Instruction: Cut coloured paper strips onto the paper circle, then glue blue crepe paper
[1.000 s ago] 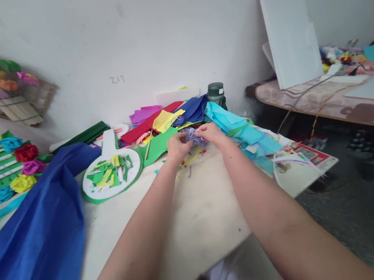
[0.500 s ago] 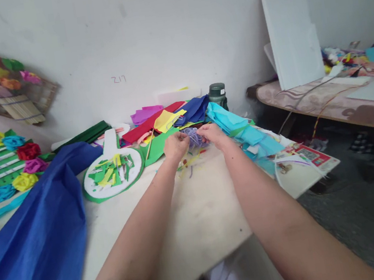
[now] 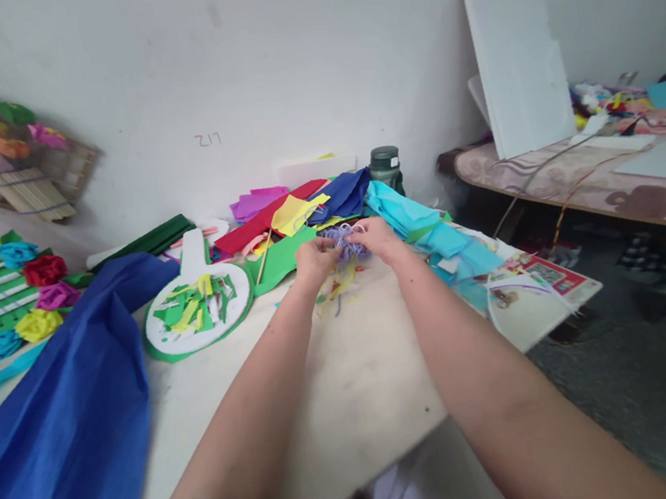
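A tangled bundle of purple yarn (image 3: 344,241) lies near the back of the table, between my two hands. My left hand (image 3: 316,259) is closed at its left side, fingertips pinched on the strands. From the right, my right hand (image 3: 377,239) also pinches the yarn, and a pale loop shows by its fingertips. Both arms reach forward over the table. Small yellow and red scraps (image 3: 343,283) lie just in front of the bundle. Beside my left hand is a sheet of green paper (image 3: 284,259).
Left of my arms stands a white paddle-shaped board (image 3: 160,332) bearing green and yellow scraps, with blue paper (image 3: 81,416) beyond it. Folded coloured papers (image 3: 295,213) and a dark green bottle (image 3: 386,163) line the back. Light-blue paper (image 3: 452,243) lies to the right.
My hands stay at the purple yarn with small finger movements. A pale loop now shows more clearly near the right fingertips. The view has shifted slightly.
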The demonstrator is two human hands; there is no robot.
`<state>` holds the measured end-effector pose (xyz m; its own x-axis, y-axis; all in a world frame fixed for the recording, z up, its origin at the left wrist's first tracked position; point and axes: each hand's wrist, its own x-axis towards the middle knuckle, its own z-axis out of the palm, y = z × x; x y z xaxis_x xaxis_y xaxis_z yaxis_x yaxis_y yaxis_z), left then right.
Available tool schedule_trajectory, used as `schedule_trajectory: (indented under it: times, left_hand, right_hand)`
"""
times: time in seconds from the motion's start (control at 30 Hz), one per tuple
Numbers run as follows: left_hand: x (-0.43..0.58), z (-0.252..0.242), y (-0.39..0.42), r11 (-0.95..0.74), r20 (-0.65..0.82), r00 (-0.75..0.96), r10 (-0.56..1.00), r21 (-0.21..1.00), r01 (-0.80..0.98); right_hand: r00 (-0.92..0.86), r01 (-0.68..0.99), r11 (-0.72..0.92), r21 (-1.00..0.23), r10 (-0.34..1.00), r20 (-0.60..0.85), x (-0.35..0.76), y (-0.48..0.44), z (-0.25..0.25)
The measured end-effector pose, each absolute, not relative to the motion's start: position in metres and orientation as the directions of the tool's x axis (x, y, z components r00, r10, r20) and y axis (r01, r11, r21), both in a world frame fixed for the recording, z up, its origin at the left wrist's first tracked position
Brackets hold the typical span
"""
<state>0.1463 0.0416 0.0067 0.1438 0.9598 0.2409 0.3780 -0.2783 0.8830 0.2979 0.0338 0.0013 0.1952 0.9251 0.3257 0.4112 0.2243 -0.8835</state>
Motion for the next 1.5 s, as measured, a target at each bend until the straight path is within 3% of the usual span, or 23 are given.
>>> schedule_trajectory:
  times: [0.13,0.23,0.33,0.47,0.77,1.03,1.17,1.4,1.5]
  left_hand:
    - [0.137,0.007,0.040,-0.237,0.213,0.106,0.971,0.902,0.362]
    - [0.132,0.008,0.039,-0.166,0.152,0.099,0.983,0.974,0.155]
    - [0.129,0.009,0.043,-0.122,0.122,-0.019,0.992,0.992,0.008]
    - [0.132,0.009,0.047,-0.164,0.180,-0.099,0.979,0.975,0.150]
    - [0.146,0.002,0.042,-0.323,0.241,0.225,0.944,0.812,0.486]
    - [0.157,0.013,0.051,-0.348,0.272,0.217,0.937,0.753,0.558]
    - [0.157,0.017,0.051,-0.350,0.301,0.180,0.936,0.777,0.523]
    - [0.142,0.012,0.042,-0.275,0.403,-0.138,0.905,0.800,0.533]
    - [0.143,0.014,0.031,-0.377,0.520,-0.098,0.849,0.723,0.579]
  right_hand:
    - [0.289,0.306,0.205,-0.930,0.910,0.295,0.300,0.038,-0.001]
    - [0.332,0.205,0.216,-0.955,0.902,0.275,0.299,0.037,-0.002]
    - [0.361,0.142,0.208,-0.968,0.900,0.246,0.298,0.033,0.000]
    - [0.340,0.098,0.197,-0.976,0.915,0.219,0.296,0.030,0.002]
    - [0.314,0.096,0.184,-0.978,0.927,0.206,0.293,0.031,0.001]
    - [0.009,0.167,0.266,-0.949,0.962,0.272,0.294,0.024,0.008]
    - [0.130,0.310,0.248,-0.918,0.945,0.300,0.296,0.031,0.003]
    - [0.424,0.172,0.087,-0.981,0.892,0.153,0.297,0.035,0.000]
    - [0.447,0.158,0.088,-0.984,0.882,0.150,0.298,0.036,-0.002]
